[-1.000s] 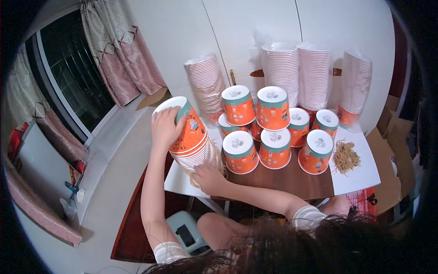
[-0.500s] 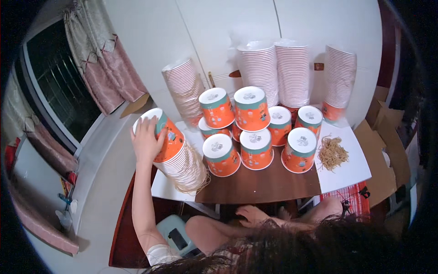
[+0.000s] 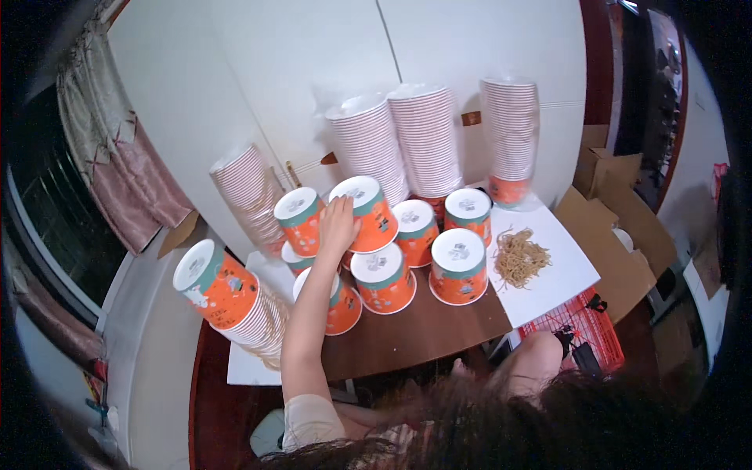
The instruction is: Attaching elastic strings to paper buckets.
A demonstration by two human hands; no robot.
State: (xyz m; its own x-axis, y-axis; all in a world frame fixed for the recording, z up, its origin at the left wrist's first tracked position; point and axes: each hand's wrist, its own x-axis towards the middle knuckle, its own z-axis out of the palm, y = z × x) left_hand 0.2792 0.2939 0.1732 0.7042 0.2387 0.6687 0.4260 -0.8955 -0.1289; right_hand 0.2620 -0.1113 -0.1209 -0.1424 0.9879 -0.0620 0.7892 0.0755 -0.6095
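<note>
My left hand (image 3: 338, 225) reaches up to an upside-down orange paper cup (image 3: 376, 223) with a green band, the right one of two on the upper tier. Its fingers are bent over the cup's left side and top edge. Left of it is another upside-down paper cup (image 3: 296, 227). Below them, several more such cups, including a front middle cup (image 3: 384, 286) and a front right cup (image 3: 460, 274), stand on the table, partly hidden by my forearm. A tilted stack of nested paper cups (image 3: 227, 286) is left of my arm. My right hand is not in view.
Tall plastic-wrapped cup stacks (image 3: 427, 141) line the back by a white cabinet (image 3: 258, 63). Tan rubber bands (image 3: 521, 258) lie heaped on the table's white right end (image 3: 548, 294). Cardboard boxes (image 3: 611, 251) and a red crate (image 3: 599, 329) are at right.
My left hand has left the nested stack and moved right to the upper-tier cup. The view has shifted, so the table sits further left. My right hand has gone out of sight.
</note>
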